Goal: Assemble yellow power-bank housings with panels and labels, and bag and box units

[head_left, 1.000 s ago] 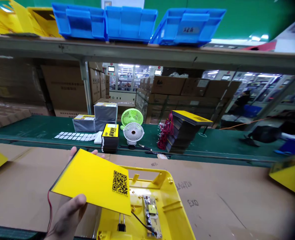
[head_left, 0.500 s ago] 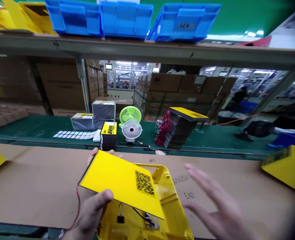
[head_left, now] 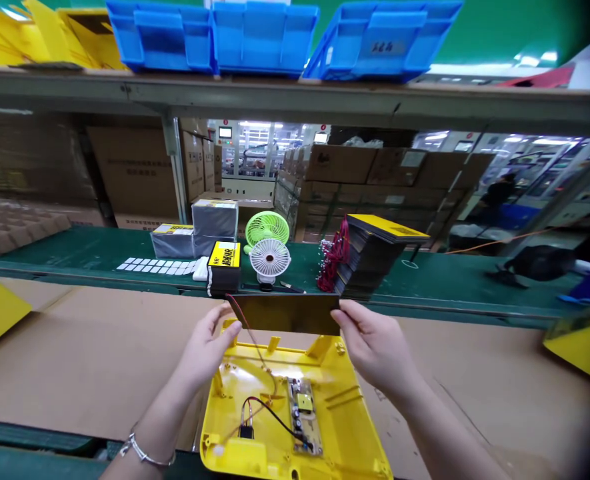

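Observation:
Between my two hands a thin flat panel [head_left: 285, 315] is held up, its dark side facing me. My left hand [head_left: 209, 343] pinches its left end, where a thin red wire [head_left: 245, 320] hangs down. The panel's right end is gripped by my right hand [head_left: 375, 343]. Below it lies an open yellow plastic housing [head_left: 335, 400], inner side up. Inside are a small circuit board [head_left: 303, 417] and a black connector [head_left: 246, 432] with red and black wires. The panel hides part of the housing's far edge.
A cardboard sheet [head_left: 99, 353] covers the near bench. Beyond stand a stack of yellow-topped panels [head_left: 375, 260] with a red wire bundle [head_left: 333, 260], a white fan [head_left: 269, 259], a green fan [head_left: 275, 227] and a stack of labelled cards [head_left: 225, 267]. Blue bins [head_left: 265, 37] sit on the shelf above.
The panel has turned from its yellow QR-code side to its dark side and moved toward the housing's far edge. My right hand has come in from the right and taken its right end.

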Motion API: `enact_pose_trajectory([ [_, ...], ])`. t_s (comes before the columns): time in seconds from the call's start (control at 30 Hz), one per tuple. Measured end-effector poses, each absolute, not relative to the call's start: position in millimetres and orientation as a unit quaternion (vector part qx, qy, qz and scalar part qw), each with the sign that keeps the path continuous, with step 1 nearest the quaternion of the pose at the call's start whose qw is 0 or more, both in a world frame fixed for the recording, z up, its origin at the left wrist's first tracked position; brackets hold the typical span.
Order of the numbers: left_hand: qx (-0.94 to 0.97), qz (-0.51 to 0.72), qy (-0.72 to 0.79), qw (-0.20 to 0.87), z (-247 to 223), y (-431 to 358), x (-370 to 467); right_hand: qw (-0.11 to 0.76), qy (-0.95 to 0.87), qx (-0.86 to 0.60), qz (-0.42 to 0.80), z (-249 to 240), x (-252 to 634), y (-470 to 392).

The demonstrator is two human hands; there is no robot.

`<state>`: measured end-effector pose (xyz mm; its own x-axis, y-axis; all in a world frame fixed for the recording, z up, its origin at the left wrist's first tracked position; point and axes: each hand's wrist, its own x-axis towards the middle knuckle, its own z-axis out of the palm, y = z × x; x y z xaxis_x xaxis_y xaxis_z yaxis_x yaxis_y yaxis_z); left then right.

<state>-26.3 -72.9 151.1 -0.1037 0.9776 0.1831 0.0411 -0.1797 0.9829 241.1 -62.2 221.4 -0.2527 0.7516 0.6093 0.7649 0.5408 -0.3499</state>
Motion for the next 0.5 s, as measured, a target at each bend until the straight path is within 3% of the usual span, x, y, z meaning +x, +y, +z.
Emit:
enact_pose_trajectory([
  [0.2,0.531,0.577,0.494,0.376,138,-58,-21,0.380,-0.796,-0.465,0.076,204,238,-49],
  [0.33,0.554,0.567,0.504,0.342,139,-61,-21,0.299,-0.811,-0.467,0.187,200,255,-34],
  [0.43,0.574,0.552,0.517,0.315,141,-64,-21,0.206,-0.810,-0.518,0.181,198,263,-26],
  [0.5,0.584,0.544,0.526,0.293,143,-66,-20,0.204,-0.806,-0.537,0.143,199,261,-26],
])
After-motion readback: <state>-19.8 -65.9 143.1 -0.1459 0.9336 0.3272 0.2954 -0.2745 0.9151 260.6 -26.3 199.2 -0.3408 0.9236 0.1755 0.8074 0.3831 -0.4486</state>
